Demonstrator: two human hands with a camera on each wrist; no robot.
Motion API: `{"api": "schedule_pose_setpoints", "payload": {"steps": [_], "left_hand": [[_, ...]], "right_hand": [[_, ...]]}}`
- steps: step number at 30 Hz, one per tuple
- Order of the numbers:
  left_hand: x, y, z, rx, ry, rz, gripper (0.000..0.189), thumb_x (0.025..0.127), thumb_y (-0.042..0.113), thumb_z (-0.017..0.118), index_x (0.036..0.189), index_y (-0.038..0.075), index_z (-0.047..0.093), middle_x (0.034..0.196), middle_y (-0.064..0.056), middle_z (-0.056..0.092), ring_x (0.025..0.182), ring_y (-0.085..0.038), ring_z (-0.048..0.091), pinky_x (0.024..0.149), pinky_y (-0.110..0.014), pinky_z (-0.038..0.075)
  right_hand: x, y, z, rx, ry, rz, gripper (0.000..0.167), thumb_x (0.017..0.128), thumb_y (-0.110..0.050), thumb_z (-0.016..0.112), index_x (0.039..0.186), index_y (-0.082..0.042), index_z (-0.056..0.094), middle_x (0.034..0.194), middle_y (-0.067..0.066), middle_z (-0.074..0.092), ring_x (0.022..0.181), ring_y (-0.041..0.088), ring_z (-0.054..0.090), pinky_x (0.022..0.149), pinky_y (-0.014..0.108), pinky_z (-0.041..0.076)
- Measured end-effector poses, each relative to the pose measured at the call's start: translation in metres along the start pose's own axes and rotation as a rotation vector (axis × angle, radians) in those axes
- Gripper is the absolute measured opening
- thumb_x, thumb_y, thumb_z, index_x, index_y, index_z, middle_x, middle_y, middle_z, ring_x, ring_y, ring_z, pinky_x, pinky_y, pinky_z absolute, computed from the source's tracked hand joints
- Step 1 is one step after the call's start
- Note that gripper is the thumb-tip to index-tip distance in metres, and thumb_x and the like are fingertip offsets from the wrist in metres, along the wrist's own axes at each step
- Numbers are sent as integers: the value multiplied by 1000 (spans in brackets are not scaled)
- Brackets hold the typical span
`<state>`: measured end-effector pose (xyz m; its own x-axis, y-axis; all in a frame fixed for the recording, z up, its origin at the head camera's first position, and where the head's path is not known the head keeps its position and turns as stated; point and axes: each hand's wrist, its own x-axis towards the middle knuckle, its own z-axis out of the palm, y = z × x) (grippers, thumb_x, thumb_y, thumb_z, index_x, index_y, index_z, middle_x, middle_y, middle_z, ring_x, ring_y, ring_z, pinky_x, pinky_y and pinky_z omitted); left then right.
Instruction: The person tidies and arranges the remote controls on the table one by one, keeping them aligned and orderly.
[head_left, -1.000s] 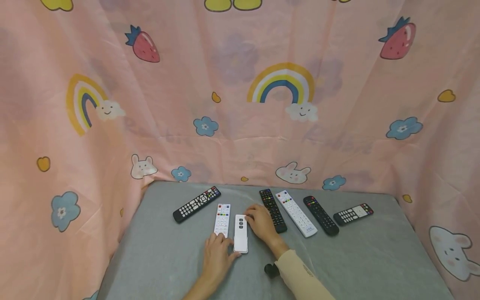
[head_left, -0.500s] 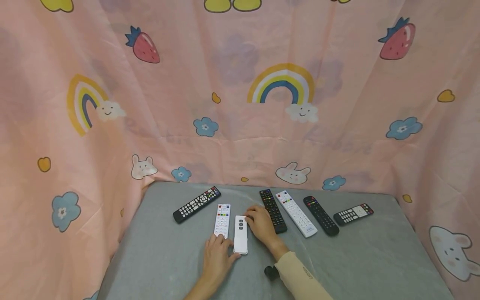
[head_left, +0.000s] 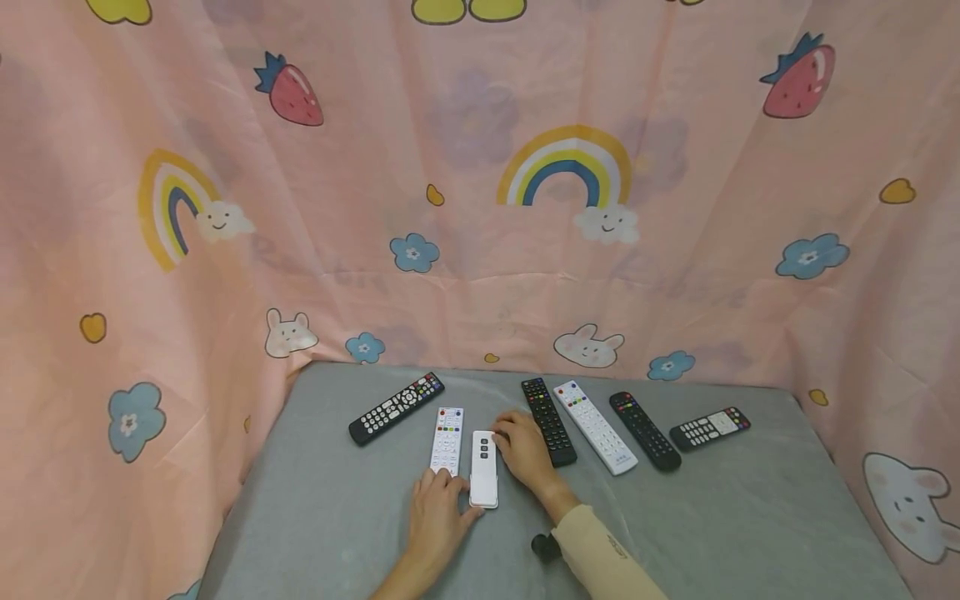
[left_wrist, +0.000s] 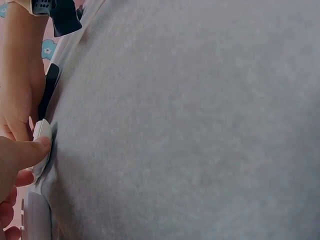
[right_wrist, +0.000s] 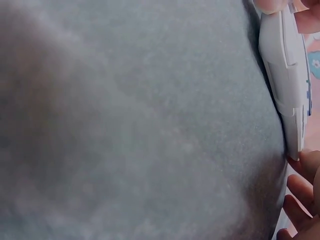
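A narrow white remote control [head_left: 483,468] with a few dark buttons lies on the grey tabletop between the two hands. My left hand [head_left: 437,515] pinches its near end between thumb and index finger; in the left wrist view the thumb [left_wrist: 43,141] presses on that end. At the far end, my right hand [head_left: 523,450] holds the right edge with curled fingertips, seen low in the right wrist view beside the remote's tip [right_wrist: 295,145]. A white remote control with many coloured buttons [head_left: 447,442] lies just left, its near end hidden behind the left fingers.
A black remote control [head_left: 396,408] lies slanted at the back left. Right of the right hand lie a black remote [head_left: 551,425], a long white remote [head_left: 596,429], and two more black remotes. A pink patterned curtain [head_left: 480,300] hangs behind the grey table [head_left: 750,517].
Both hands keep their places on the narrow white remote control. Only the head view has shifted very slightly.
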<state>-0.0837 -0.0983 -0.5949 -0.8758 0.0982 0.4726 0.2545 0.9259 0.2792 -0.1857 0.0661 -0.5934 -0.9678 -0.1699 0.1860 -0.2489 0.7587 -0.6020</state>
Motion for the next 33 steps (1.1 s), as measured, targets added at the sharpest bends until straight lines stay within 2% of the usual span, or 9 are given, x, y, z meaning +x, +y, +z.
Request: {"api": "schedule_pose_setpoints", "payload": {"steps": [20,26,30,33], "left_hand": [[-1,0,0,17,1,-10,43,50,43,93,80,22,69,77,5,56,76,-15,46,68,-31,32],[3,-4,-1,17,26,-8,45,52,49,91,81,23,68,78,5,55,75,-15,45,67,-30,31],[7,-8,-2,-14,54,-17,41,55,45,91,81,22,69,78,6,56,75,-14,46,67,-30,31],[11,-12,-5,-64,48,-53,35,60,40,90,82,22,71,76,7,57,75,-12,46,68,-29,31]], "right_hand": [[-1,1,4,0,-4,20,17,93,-18,66,106,-12,75,119,7,67,117,27,60,107,47,41],[0,-1,-1,20,-25,32,18,93,-20,66,108,-13,74,118,7,68,116,27,61,106,49,43],[2,-2,-4,20,-45,50,20,93,-22,66,109,-13,73,117,6,68,116,27,62,105,49,43],[4,-2,-5,17,-62,55,21,94,-23,65,110,-14,73,117,6,68,115,26,62,105,48,44]]}}
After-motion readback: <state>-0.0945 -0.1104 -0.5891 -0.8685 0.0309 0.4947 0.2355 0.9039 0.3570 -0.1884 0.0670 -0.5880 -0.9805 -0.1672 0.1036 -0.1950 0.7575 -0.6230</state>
